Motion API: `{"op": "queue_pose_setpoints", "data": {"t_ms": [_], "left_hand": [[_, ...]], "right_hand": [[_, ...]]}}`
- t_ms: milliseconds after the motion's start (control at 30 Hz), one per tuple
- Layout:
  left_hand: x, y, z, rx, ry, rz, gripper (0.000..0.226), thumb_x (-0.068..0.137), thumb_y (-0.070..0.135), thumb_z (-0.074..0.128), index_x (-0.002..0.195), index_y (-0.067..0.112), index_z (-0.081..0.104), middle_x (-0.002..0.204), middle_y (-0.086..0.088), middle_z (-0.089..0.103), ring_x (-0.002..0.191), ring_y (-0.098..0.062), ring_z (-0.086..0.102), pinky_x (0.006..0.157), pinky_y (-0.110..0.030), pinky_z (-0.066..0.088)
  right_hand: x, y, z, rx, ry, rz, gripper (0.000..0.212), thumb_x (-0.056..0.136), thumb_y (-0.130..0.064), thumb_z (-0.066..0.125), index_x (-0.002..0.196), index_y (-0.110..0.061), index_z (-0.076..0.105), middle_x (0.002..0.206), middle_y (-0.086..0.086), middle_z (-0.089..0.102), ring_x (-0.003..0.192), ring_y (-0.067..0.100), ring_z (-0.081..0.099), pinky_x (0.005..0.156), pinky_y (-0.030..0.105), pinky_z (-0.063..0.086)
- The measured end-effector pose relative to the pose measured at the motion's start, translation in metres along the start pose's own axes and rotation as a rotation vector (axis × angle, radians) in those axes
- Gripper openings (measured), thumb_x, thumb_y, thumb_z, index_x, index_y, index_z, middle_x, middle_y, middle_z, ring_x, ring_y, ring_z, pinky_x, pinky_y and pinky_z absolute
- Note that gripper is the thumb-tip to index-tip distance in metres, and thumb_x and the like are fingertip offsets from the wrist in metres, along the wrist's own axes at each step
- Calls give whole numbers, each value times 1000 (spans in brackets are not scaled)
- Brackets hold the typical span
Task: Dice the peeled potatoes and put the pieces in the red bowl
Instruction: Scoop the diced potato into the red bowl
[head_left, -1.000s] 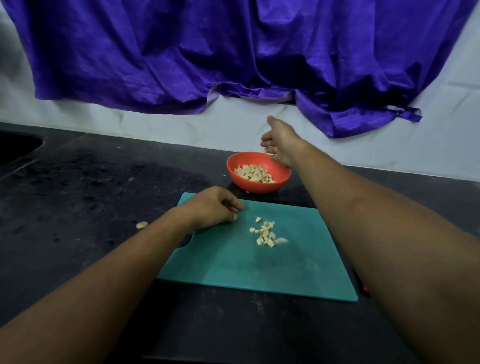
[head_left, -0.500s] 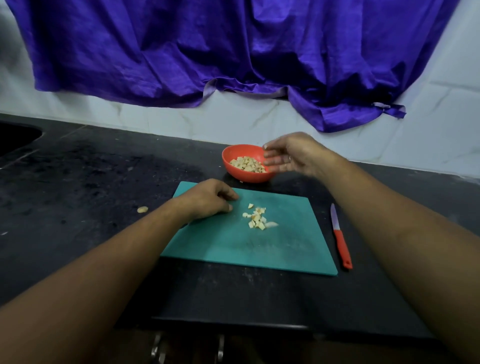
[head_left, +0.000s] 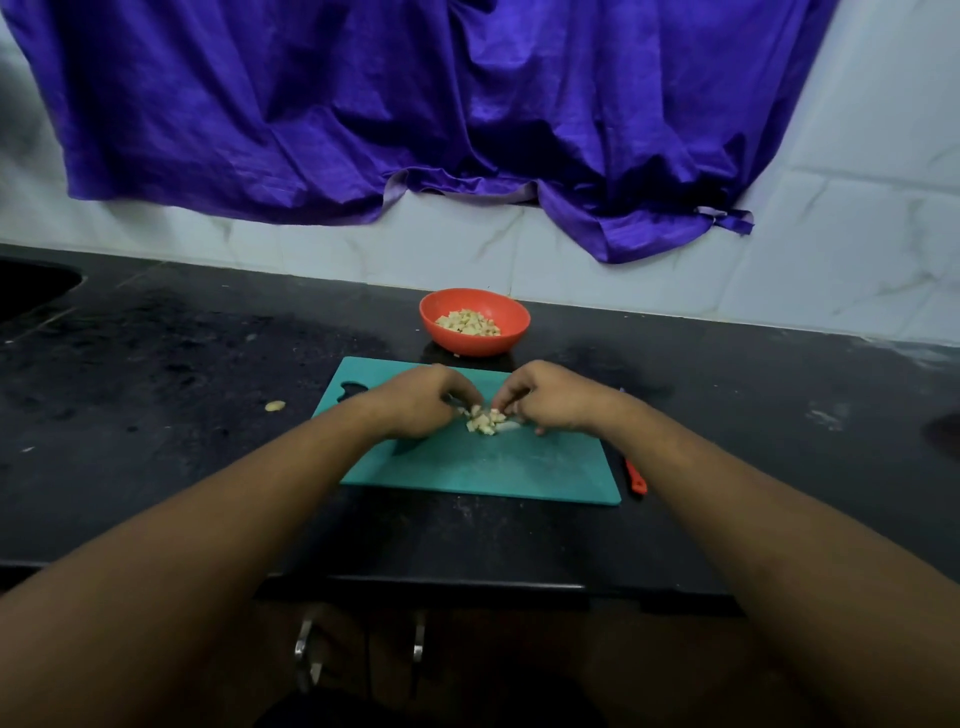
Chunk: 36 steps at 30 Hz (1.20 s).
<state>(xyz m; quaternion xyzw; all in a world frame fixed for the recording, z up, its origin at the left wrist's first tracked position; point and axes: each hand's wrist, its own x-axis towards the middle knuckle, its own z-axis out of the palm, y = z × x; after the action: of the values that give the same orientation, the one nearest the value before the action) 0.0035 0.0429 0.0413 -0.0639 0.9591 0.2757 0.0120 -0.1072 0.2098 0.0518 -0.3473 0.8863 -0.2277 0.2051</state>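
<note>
A small heap of diced potato pieces (head_left: 485, 422) lies in the middle of the teal cutting board (head_left: 493, 467). My left hand (head_left: 421, 402) and my right hand (head_left: 550, 400) close in on the heap from either side, their curled fingertips pinching pieces at its top edge. Just behind the board stands the red bowl (head_left: 431, 312), which holds a layer of diced potato (head_left: 467, 323). An orange-handled knife (head_left: 635, 478) lies on the counter right of the board, mostly hidden by my right forearm.
One stray potato piece (head_left: 275, 406) lies on the black counter left of the board. A sink (head_left: 31, 286) opens at the far left. Purple cloth (head_left: 415, 104) hangs over the white tiled wall behind. The counter's front edge (head_left: 467, 584) runs below the board.
My right hand came back from over the red bowl down to the heap on the board. My left hand slid right to the heap's other side.
</note>
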Motion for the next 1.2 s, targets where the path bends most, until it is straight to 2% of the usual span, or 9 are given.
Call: {"op": "queue_pose_setpoints", "data": {"t_ms": [67,233,433,633,767,900,1000,1067,1200], "left_hand": [[-4,-1,-5,-40,32,-12,38,97,11,66,133,23,66,133,7,65,111,-9,59,98,-30,47],[1,7,-8,78,-95,-135,65,81,38,85,137,19,59,119,5,61,110,-17,59,98,-36,50],[19,28,-1,30,-97,-202,38,83,19,85,117,14,70,104,-3,70,85,-19,73,63,-25,59],[15,10,-8,-231,-125,-185,32,83,2,82,112,14,73,106,-5,72,100,-23,70,74,-27,60],[13,9,-8,-193,-165,-177,47,79,11,87,121,16,69,112,0,65,108,-22,65,94,-38,59],[18,13,-3,-141,-180,-166,62,69,30,95,124,17,68,113,1,66,108,-22,65,95,-40,58],[18,17,1,-79,-164,-163,60,69,39,94,119,20,68,110,1,69,103,-20,65,93,-40,57],[16,17,4,-62,-105,-159,52,73,35,92,118,20,69,108,2,69,101,-18,65,90,-38,57],[12,14,-1,-70,-99,-200,63,75,32,91,130,17,63,119,1,63,108,-20,61,96,-39,55]], "right_hand": [[-6,10,-7,71,11,39,23,98,-7,60,116,-17,71,109,8,68,92,18,62,71,33,56],[-9,12,-4,-56,-15,97,45,88,-23,82,127,-15,62,115,3,59,97,21,66,61,26,57],[7,-12,15,-54,11,92,24,89,-4,75,110,-13,71,109,4,66,92,21,71,69,31,64],[1,3,0,355,44,122,24,90,14,60,101,-6,67,95,17,69,73,24,67,61,33,61],[0,14,-5,240,109,177,26,90,10,62,110,-7,66,93,9,65,74,17,65,53,27,56],[2,3,4,55,113,174,26,92,6,59,112,-4,71,107,9,67,96,24,69,75,36,62],[3,-5,7,129,25,133,30,91,10,55,112,-4,72,97,-2,65,85,14,63,67,28,59],[2,-6,3,262,17,141,30,90,15,54,109,-2,71,92,3,67,76,14,63,62,28,58],[3,10,-10,255,199,198,27,89,14,54,102,-6,68,92,8,63,72,19,63,60,33,59]]}}
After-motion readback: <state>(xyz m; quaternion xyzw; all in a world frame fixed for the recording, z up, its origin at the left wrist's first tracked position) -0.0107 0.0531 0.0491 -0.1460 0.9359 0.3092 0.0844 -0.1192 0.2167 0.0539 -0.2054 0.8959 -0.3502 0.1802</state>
